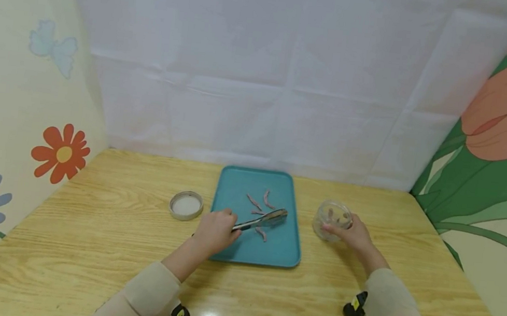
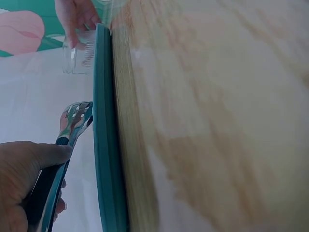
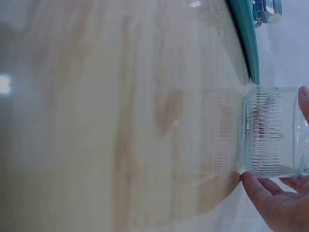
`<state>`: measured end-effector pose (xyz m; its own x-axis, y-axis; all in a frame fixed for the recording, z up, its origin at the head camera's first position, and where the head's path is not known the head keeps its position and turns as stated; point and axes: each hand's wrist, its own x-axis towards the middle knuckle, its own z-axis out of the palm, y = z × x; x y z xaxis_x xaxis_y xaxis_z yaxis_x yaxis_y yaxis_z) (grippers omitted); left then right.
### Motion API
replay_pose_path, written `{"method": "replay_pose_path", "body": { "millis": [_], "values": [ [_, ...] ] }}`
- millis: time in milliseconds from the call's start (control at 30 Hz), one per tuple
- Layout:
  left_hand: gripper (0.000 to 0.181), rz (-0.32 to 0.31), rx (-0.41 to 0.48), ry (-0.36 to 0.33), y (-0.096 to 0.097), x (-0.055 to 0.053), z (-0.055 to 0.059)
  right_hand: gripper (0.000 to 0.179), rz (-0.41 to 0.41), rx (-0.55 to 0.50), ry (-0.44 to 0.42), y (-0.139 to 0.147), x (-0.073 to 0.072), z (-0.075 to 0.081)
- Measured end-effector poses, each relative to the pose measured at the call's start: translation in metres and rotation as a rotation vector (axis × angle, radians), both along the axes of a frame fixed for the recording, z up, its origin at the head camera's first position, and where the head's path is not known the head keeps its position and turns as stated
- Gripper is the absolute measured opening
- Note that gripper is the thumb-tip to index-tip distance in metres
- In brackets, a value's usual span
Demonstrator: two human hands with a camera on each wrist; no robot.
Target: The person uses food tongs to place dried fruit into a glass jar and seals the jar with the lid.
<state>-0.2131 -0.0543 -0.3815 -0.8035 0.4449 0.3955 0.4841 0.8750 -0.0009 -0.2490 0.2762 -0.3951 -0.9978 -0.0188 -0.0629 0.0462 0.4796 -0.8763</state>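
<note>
Wood-grain table (image 1: 84,243), bearing blue tray (image 1: 255,180). Left hand (image 1: 216,232) clasping metal tongs (image 1: 255,223) over tray. Right hand (image 1: 358,237) grasping clear jar (image 1: 323,221), right of tray. Round lid (image 1: 186,205), left of tray. Pinkish strips (image 1: 254,200), on tray.

lid (image 1: 186,205) left of tray (image 1: 255,180) | strips (image 1: 254,201) on tray | tongs (image 1: 254,222) over tray | jar (image 1: 321,222) right of tray

plain beige cloth sleeves (image 1: 144,291) end behind the bare fingers (image 3: 260,195). boxy black devices (image 1: 350,314) with yellow patches (image 1: 356,302) sit farther back.
</note>
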Motion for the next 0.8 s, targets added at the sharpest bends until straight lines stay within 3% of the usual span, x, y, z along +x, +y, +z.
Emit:
{"method": "replay_pose_path", "body": {
  "millis": [467, 800],
  "values": [
    [0.029, -0.010, 0.027, 0.028, 0.000, -0.003, 0.003, 0.072, 0.002, 0.008, 0.018, 0.000, 0.000, -0.001],
    [0.026, 0.017, 0.048, -0.030, 0.011, -0.006, 0.023, 0.071, -0.001, 0.011, 0.015, 0.000, 0.000, 0.000]
  ]
}}
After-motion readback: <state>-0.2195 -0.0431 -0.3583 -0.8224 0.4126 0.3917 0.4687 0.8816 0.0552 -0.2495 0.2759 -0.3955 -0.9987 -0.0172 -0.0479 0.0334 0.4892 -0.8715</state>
